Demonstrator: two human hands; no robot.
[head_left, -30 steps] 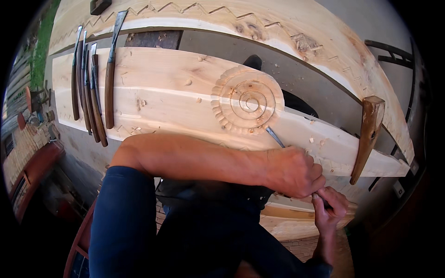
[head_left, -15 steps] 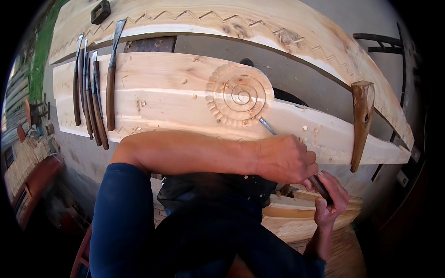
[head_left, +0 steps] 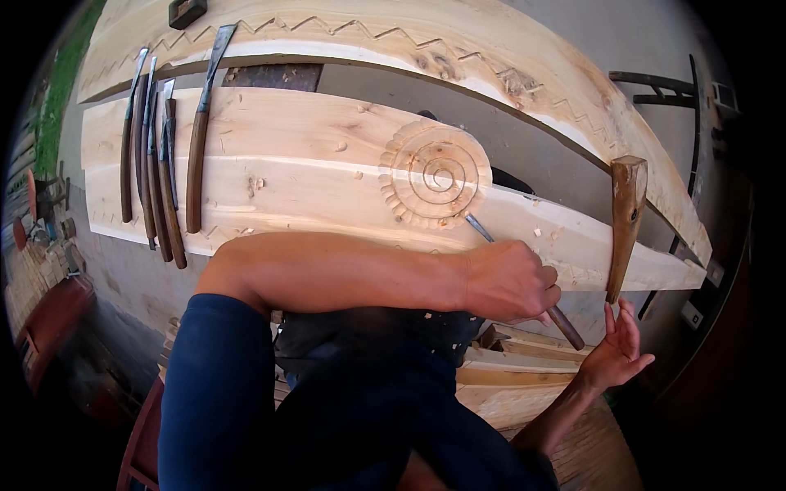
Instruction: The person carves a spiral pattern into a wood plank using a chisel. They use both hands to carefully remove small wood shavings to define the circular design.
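Note:
My left forearm reaches across the front of the carved board (head_left: 303, 139), and my left hand (head_left: 509, 282) is closed around a wood chisel (head_left: 566, 329). The chisel's metal tip points up-left, at the lower right rim of a carved round rosette (head_left: 436, 174) with a spiral and scalloped edge. My right hand (head_left: 618, 348) is open, fingers stretched upward. Its fingertips are at the narrow lower end of a wooden mallet (head_left: 627, 217), which lies across the board's right part; whether they touch is hard to tell.
Several chisels (head_left: 196, 164) with wooden handles lie at the board's left end. Beyond is a second long board (head_left: 360, 37) with a zigzag line and a dark block (head_left: 187, 12) on it. Wood chips dot the near board. More timber (head_left: 516, 380) lies below my arms.
My right hand has let go of the chisel's handle end and moved right to the mallet's lower end, its fingers opening. My left hand still holds the chisel. The view has shifted slightly.

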